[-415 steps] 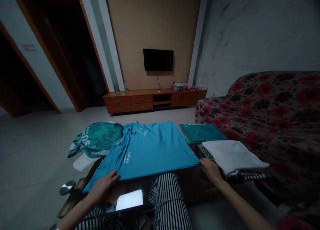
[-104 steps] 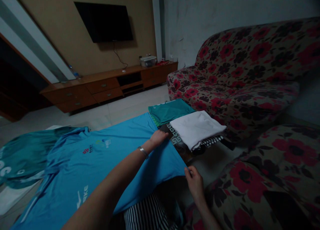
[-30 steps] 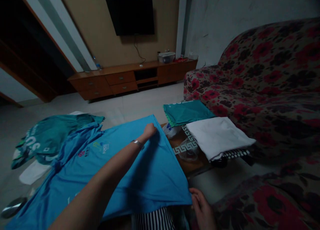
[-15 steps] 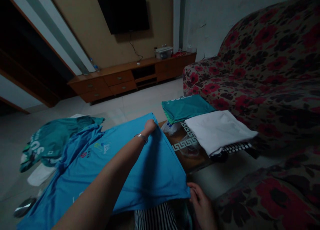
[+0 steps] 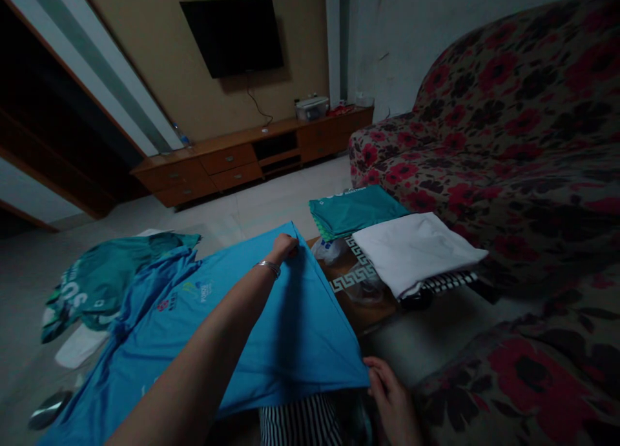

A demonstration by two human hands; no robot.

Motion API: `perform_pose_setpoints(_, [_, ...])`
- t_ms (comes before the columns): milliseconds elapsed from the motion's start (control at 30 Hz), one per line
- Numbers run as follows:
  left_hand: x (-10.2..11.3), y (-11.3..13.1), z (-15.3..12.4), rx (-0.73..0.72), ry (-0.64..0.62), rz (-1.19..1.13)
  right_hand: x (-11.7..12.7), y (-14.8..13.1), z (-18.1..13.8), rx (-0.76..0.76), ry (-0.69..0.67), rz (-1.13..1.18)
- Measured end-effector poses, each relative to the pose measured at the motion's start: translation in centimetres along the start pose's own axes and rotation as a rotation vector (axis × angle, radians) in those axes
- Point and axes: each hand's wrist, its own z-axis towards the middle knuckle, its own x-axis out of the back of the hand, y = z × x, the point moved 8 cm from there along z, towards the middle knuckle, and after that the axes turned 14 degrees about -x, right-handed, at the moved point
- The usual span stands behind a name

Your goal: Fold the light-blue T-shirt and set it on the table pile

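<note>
Head view: left hand (image 5: 285, 246) and right hand (image 5: 391, 397) pinch the blue shirt (image 5: 317, 330)

We hold the blue shirt (image 5: 322, 333) spread over the table (image 5: 356, 314), our left hand (image 5: 285, 244) gripping near its far right corner, our right hand (image 5: 391, 394) pinching the near one. Left of it we see a crumpled green shirt (image 5: 113, 268); right, a folded green pile (image 5: 361, 208) and white pile (image 5: 416, 247). Beyond, we see a cabinet (image 5: 227, 165) and TV (image 5: 235, 36).
</note>
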Motion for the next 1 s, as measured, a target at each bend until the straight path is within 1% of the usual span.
perform_pose_setpoints(133, [1.8,0.8,-0.4,0.011,0.088,-0.098,-0.1,-0.5,-0.1,-0.012,-0.032,0.026])
perform_pose_setpoints(200, [2.6,1.4,-0.6,0.017,0.116,-0.148,0.0,-0.7,-0.3,-0.008,-0.004,0.041])
perform_pose_setpoints(267, [2.8,2.0,-0.8,0.015,0.131,-0.202,0.2,-1.0,-0.6,-0.001,0.039,0.045])
perform_pose_setpoints(367, [1.9,2.8,-1.0,-0.005,0.129,-0.299,-0.2,-1.2,-0.9,0.003,0.030,0.008])
perform_pose_setpoints(433, [0.5,3.2,-1.1,-0.023,0.108,-0.367,-0.3,-1.3,-0.9,0.010,0.021,-0.019])
perform_pose_setpoints(500, [-1.2,3.5,-1.1,-0.035,0.081,-0.422,0.0,-1.4,-0.7,0.014,0.040,-0.022])
perform_pose_setpoints(600, [-3.4,3.4,-1.1,-0.047,0.049,-0.462,0.5,-0.9,-0.5,-0.001,0.057,-0.020])
perform_pose_setpoints(700, [-4.6,3.1,-1.2,-0.076,0.038,-0.461,0.8,0.0,-0.4,-0.027,0.055,-0.026])
perform_pose_setpoints(767, [-4.9,3.0,-1.3,-0.110,0.030,-0.443,1.0,0.9,-0.2,-0.048,0.041,-0.029])
perform_pose_setpoints(867, [-4.6,3.1,-1.4,-0.175,0.017,-0.382,1.2,2.0,0.3,-0.071,0.010,-0.018])
perform_pose_setpoints(933, [-4.0,3.2,-1.2,-0.221,0.014,-0.311,1.4,2.4,0.8,-0.082,0.008,0.002])
perform_pose_setpoints(1000, [-2.8,3.1,-0.4,-0.265,0.028,-0.214,1.5,2.6,1.2,-0.091,0.010,0.027])
